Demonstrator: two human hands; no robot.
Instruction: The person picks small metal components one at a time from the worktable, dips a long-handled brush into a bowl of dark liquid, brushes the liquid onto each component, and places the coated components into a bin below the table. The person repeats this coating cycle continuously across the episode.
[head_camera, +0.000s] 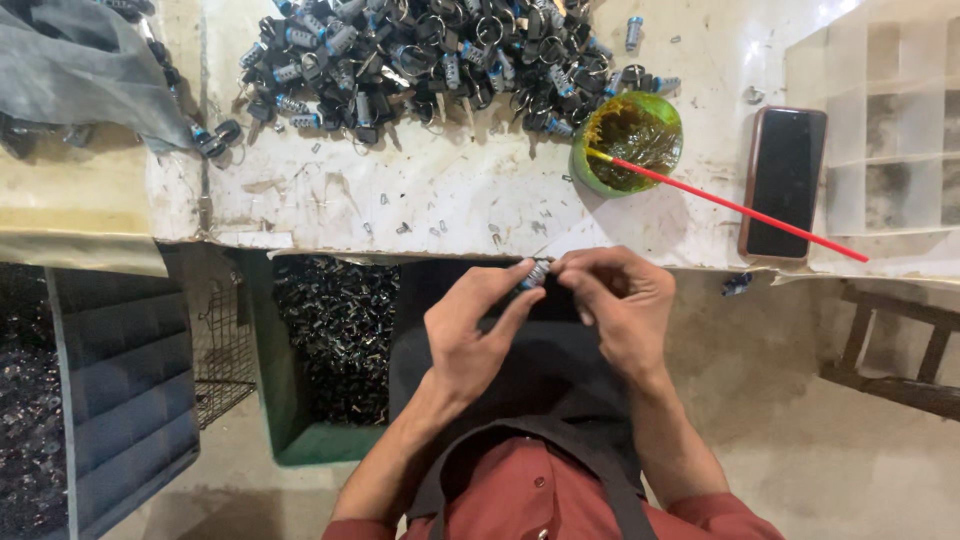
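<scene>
Hands meet at the table's (450, 200) near edge, above the lap. Left hand (470, 335) and right hand (620, 310) both pinch one small lock (535, 273) between fingertips, closed on it from either side. Far of the hands lies a pile (420, 60) of like locks. Right of the pile stands a green bowl (627, 142) with a red stick (730, 207); a phone (785, 182) lies farther right. A bin (335, 340) of dark parts sits left, below the table.

Small assembly workshop, heaped metal parts (420, 60), stained workbench (450, 190), parts bin (335, 330)
</scene>
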